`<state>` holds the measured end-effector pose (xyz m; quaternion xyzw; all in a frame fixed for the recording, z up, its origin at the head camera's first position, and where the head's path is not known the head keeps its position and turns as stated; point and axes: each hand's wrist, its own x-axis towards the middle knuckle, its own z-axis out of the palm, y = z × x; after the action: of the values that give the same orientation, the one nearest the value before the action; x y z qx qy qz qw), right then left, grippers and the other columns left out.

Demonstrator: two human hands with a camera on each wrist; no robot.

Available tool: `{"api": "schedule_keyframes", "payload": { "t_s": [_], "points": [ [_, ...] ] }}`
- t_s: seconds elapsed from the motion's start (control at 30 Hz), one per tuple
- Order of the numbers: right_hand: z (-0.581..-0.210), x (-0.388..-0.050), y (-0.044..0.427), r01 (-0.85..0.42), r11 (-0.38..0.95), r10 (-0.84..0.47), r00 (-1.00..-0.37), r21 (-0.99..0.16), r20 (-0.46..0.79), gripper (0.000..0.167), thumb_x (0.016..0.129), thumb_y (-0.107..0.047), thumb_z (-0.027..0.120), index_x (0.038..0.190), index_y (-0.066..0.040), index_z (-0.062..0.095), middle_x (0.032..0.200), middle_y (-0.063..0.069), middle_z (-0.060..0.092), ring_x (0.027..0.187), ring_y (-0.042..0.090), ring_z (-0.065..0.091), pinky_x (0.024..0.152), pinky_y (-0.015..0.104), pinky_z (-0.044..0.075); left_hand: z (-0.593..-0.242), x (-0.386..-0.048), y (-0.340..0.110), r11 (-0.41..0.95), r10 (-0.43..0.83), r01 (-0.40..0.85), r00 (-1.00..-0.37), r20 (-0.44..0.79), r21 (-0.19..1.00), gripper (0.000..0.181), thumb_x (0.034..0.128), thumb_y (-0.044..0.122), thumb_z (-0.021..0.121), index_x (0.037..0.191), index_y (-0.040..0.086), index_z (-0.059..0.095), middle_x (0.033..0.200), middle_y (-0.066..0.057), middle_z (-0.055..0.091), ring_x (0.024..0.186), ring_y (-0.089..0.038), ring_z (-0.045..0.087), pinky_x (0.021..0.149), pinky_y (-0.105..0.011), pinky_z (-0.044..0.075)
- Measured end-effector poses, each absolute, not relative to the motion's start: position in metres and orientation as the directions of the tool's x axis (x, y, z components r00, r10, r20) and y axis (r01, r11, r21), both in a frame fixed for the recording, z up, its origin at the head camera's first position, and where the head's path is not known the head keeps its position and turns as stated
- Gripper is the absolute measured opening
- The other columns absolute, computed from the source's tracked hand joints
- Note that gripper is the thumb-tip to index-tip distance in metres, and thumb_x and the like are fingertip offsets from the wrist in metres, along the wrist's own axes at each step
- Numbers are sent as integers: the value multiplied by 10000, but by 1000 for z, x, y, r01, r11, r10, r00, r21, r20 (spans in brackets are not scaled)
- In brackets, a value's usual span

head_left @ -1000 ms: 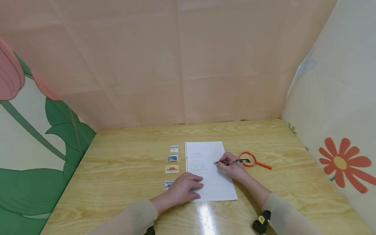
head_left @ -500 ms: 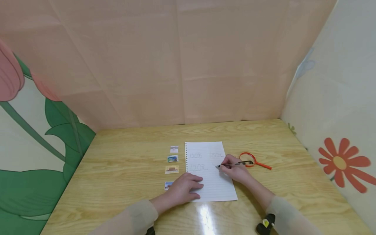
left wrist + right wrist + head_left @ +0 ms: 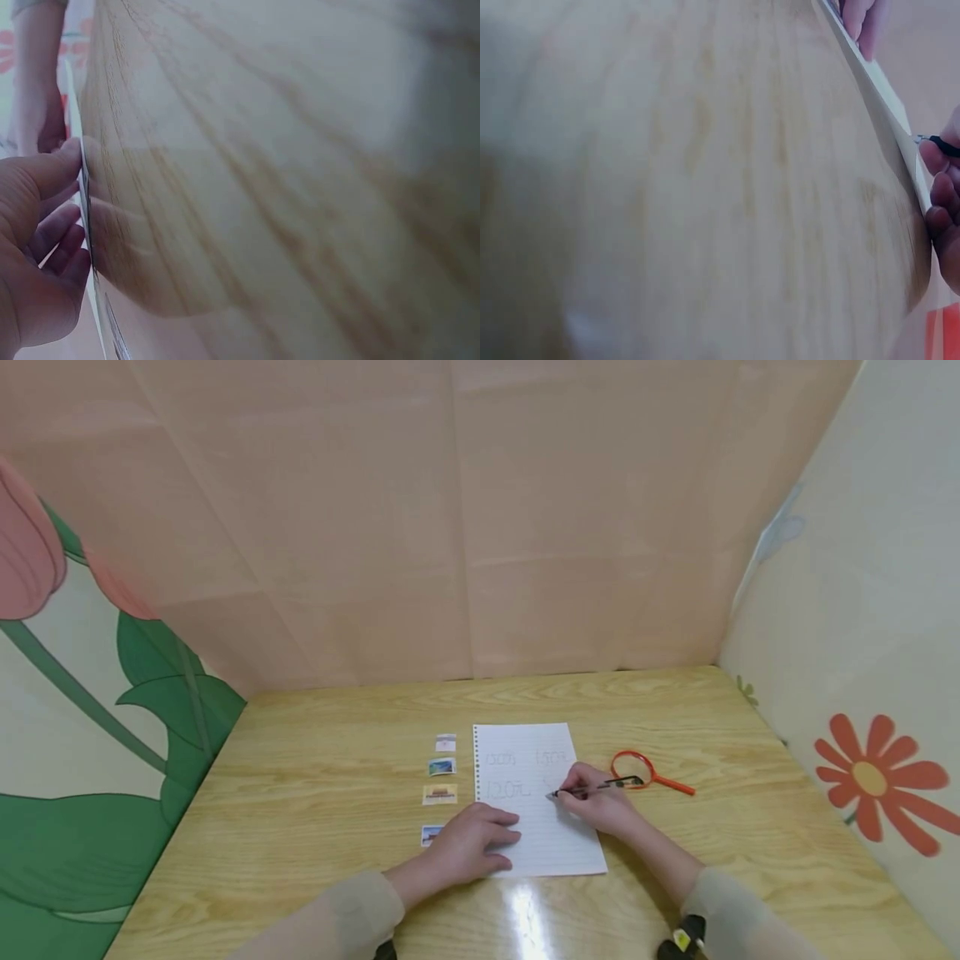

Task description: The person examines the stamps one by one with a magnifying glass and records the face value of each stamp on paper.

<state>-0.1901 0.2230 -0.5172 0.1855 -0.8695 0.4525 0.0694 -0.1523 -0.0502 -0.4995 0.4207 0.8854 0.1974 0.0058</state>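
A lined sheet of paper (image 3: 551, 852) with punched holes down its left edge lies on the table. Handwritten figures show on its upper half. My right hand (image 3: 603, 807) pinches a dark pen (image 3: 619, 783), its tip at the paper right of the lower written line. In the right wrist view the pen (image 3: 934, 141) meets the sheet edge-on, beside the right fingers (image 3: 943, 191). My left hand (image 3: 471, 843) rests on the paper's lower left with fingers relaxed; the left wrist view shows its fingertips (image 3: 71, 251) touching the sheet.
Several small stamp-like pictures, among them a yellow one (image 3: 439, 794), form a column left of the paper; my left hand partly covers the lowest (image 3: 430, 835). A red magnifying glass (image 3: 673, 785) lies to the right. Walls (image 3: 480, 527) stand behind and beside the wooden table (image 3: 315, 777).
My right hand has moved a short way down the page with the pen, and the upper right figures show more fully. The left hand has stayed in place.
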Motion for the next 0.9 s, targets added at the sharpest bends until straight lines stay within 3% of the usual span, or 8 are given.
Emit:
{"api": "schedule_keyframes", "payload": {
  "t_s": [0.67,0.9],
  "points": [
    [-519,-204,225,-294,541,-145,-955,-788,257,104,815,25,714,836,-5,616,761,21,610,633,97,496,511,203,413,-500,-153,-50,585,742,727,-659,126,359,399,830,315,801,1192,167,723,1343,26,610,1190,-128,548,1036,-249,406],
    [-520,-206,227,-254,529,-120,-967,-809,225,110,840,-6,732,865,-31,629,778,23,638,614,88,513,510,202,429,-500,-153,-51,578,744,734,-653,138,357,399,826,320,804,1186,168,727,1338,26,615,1180,-126,552,1028,-240,408]
  ]
}}
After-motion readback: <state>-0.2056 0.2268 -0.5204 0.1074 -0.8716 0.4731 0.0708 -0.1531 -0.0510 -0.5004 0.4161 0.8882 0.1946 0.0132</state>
